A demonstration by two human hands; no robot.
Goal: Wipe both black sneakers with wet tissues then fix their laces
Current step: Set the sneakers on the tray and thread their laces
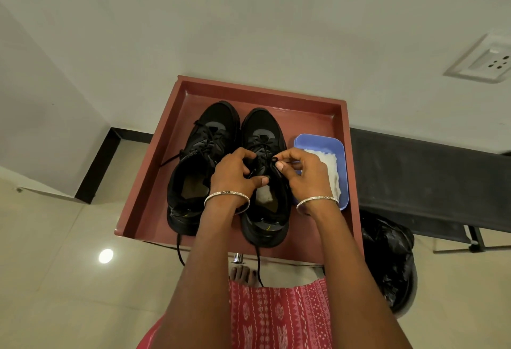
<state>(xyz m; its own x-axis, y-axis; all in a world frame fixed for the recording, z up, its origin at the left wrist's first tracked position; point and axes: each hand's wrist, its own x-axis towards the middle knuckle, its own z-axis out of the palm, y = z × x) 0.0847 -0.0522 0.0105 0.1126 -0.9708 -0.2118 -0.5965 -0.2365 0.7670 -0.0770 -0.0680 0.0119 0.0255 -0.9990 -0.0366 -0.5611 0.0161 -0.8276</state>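
Observation:
Two black sneakers stand side by side, toes pointing away, on a reddish-brown tray table [154,182]. The left sneaker [201,160] has loose laces; one end hangs over the table's front edge. Over the tongue of the right sneaker [264,130], my left hand [235,171] grips the shoe's upper edge and lace area. My right hand [302,171] pinches a black lace end [274,159] between thumb and finger. Another lace of this shoe dangles off the front edge [259,263]. White wet tissues [330,166] lie in a blue plastic container [318,141] to the right.
A black-lined waste bin [387,260] stands on the floor at the right of the table. A dark bench [431,171] runs along the wall behind it. A wall socket [486,61] sits upper right. My bare foot [243,272] shows under the table's front edge.

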